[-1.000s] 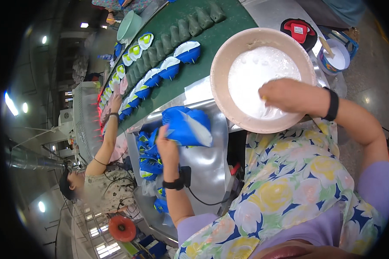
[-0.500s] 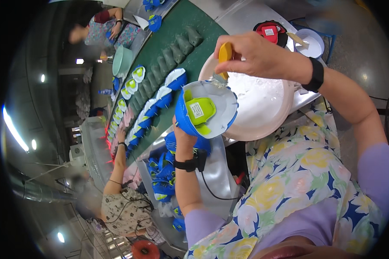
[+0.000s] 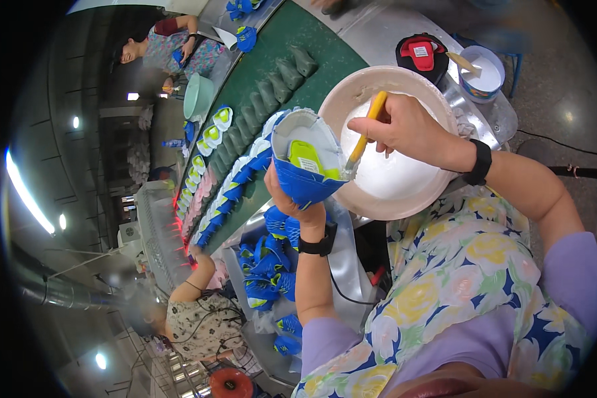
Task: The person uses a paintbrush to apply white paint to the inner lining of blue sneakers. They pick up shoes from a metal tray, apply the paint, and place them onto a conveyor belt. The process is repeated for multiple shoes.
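My left hand [image 3: 289,196] grips a blue shoe upper [image 3: 305,182] from below, its open side facing up. Inside show a whitish lining and a lime-green tongue with a white label. Between the fingers of my right hand [image 3: 411,129] is a brush [image 3: 371,123] with a yellow handle. Its bristles point down and meet the right edge of the upper. Both hands are over or beside a wide pale pink basin [image 3: 335,85] holding white liquid [image 3: 386,178]. My left fingers are partly hidden behind the upper.
A green conveyor belt [image 3: 328,50] carries rows of blue-and-white uppers [image 3: 245,158] and dark grey shoe-shaped pieces [image 3: 278,86]. More blue uppers [image 3: 265,259] lie in a metal tray near my left forearm. A white pot [image 3: 487,73] and a red-and-black piece [image 3: 423,53] stand right. Co-workers sit left.
The upper has tilted in my left hand, its opening tipping further back. The brush has moved right and down along its edge, and my right hand has lowered over the basin.
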`<state>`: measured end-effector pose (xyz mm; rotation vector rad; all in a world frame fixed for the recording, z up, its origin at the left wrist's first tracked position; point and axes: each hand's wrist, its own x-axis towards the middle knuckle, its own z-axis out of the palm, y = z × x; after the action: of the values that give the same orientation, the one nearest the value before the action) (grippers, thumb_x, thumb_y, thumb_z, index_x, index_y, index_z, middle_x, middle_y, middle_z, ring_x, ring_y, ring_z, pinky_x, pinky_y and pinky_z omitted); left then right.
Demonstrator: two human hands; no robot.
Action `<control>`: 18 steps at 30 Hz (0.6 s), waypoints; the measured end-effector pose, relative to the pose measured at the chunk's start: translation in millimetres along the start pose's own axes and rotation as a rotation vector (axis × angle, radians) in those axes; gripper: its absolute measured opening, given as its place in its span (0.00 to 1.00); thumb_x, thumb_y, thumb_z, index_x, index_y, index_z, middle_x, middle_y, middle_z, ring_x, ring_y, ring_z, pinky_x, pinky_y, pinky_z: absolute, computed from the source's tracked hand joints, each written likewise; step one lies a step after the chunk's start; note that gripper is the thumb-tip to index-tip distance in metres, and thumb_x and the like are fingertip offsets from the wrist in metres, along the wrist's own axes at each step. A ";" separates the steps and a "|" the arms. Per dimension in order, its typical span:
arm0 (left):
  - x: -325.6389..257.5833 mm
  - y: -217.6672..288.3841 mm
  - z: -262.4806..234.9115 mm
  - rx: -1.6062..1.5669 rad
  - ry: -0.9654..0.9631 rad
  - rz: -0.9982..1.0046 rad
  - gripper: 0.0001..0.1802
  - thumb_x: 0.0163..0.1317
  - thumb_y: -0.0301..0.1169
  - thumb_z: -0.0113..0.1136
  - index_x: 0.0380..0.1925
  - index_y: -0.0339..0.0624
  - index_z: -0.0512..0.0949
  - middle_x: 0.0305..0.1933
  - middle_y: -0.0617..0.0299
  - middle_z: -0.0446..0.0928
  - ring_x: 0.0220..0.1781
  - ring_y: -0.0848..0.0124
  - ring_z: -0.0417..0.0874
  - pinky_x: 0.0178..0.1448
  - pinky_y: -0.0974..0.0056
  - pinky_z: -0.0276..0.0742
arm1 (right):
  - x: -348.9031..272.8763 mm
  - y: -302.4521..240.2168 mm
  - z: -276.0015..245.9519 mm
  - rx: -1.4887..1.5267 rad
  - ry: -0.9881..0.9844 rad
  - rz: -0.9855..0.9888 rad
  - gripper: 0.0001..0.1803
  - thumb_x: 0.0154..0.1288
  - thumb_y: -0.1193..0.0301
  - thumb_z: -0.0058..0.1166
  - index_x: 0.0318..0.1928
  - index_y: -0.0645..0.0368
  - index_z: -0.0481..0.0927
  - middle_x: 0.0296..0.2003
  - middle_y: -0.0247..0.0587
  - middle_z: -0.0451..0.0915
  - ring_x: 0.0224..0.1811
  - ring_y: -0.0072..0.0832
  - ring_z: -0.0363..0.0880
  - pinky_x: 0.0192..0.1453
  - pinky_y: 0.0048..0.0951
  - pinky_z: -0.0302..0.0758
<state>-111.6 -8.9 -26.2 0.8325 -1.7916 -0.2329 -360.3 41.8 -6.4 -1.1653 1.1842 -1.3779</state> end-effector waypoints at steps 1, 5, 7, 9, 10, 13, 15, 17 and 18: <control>4.1 -0.1 -2.5 0.189 -0.036 0.162 0.24 0.66 0.31 0.55 0.61 0.35 0.69 0.56 0.55 0.74 0.58 0.64 0.76 0.63 0.59 0.72 | -1.5 -2.9 -0.6 0.037 -0.011 0.009 0.21 0.63 0.59 0.62 0.31 0.70 0.79 0.22 0.46 0.81 0.19 0.24 0.80 0.22 0.21 0.77; 5.3 -16.5 -21.5 -0.096 -0.071 -0.354 0.22 0.67 0.33 0.55 0.60 0.36 0.69 0.55 0.51 0.75 0.54 0.62 0.79 0.58 0.59 0.76 | -4.5 -12.8 -13.9 0.031 -0.038 -0.160 0.16 0.63 0.64 0.63 0.36 0.67 0.79 0.25 0.41 0.81 0.25 0.22 0.82 0.28 0.22 0.77; -0.3 -35.2 -33.3 -0.592 -0.028 -0.733 0.23 0.69 0.38 0.53 0.59 0.37 0.70 0.52 0.50 0.77 0.48 0.60 0.83 0.49 0.62 0.82 | -3.5 -14.5 -22.9 -0.111 -0.058 -0.288 0.13 0.63 0.66 0.63 0.39 0.64 0.79 0.28 0.39 0.81 0.30 0.21 0.82 0.32 0.23 0.77; -4.8 -45.0 -47.8 -1.176 -0.367 -1.081 0.25 0.70 0.43 0.50 0.58 0.37 0.70 0.51 0.50 0.79 0.41 0.60 0.85 0.36 0.64 0.84 | -0.3 -18.6 -25.2 -0.219 -0.069 -0.527 0.12 0.64 0.67 0.63 0.40 0.61 0.78 0.31 0.38 0.81 0.32 0.24 0.82 0.35 0.26 0.77; -7.6 -45.4 -51.8 -1.472 -0.558 -1.247 0.26 0.70 0.46 0.48 0.58 0.38 0.71 0.50 0.49 0.79 0.37 0.60 0.87 0.30 0.65 0.85 | 0.3 -19.7 -26.4 -0.278 -0.067 -0.641 0.11 0.64 0.67 0.63 0.41 0.60 0.78 0.32 0.38 0.81 0.33 0.26 0.82 0.37 0.27 0.76; -24.5 -2.7 -26.5 -1.384 -0.353 -1.604 0.28 0.69 0.49 0.48 0.58 0.41 0.72 0.53 0.50 0.80 0.43 0.59 0.86 0.36 0.60 0.87 | 1.5 -20.0 -13.4 -0.199 -0.250 -0.796 0.13 0.61 0.71 0.65 0.43 0.61 0.78 0.39 0.41 0.82 0.42 0.34 0.83 0.44 0.30 0.79; -36.7 13.2 -13.1 -1.296 -0.265 -1.655 0.27 0.68 0.50 0.49 0.58 0.42 0.73 0.55 0.52 0.79 0.50 0.58 0.84 0.47 0.55 0.86 | 3.6 -23.9 -1.1 -0.186 -0.337 -0.915 0.12 0.62 0.70 0.64 0.43 0.60 0.79 0.39 0.42 0.82 0.41 0.37 0.82 0.43 0.32 0.79; -30.1 38.2 -2.3 -1.249 -0.165 -1.731 0.27 0.68 0.52 0.50 0.56 0.43 0.74 0.55 0.52 0.79 0.50 0.59 0.84 0.44 0.57 0.87 | 5.9 -23.4 4.4 -0.252 -0.361 -0.954 0.11 0.65 0.66 0.61 0.41 0.59 0.77 0.37 0.43 0.81 0.40 0.40 0.82 0.41 0.34 0.78; -30.5 29.4 -1.8 -1.462 -0.308 -1.707 0.27 0.68 0.51 0.50 0.56 0.44 0.74 0.54 0.52 0.80 0.49 0.59 0.85 0.42 0.58 0.87 | 8.3 -21.1 4.9 -0.317 -0.348 -0.939 0.12 0.66 0.64 0.58 0.41 0.59 0.76 0.35 0.44 0.80 0.38 0.41 0.81 0.40 0.36 0.78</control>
<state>-117.5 32.5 -32.9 0.8958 -0.2412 -2.4113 -357.8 34.9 15.6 -2.2615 0.6034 -1.5566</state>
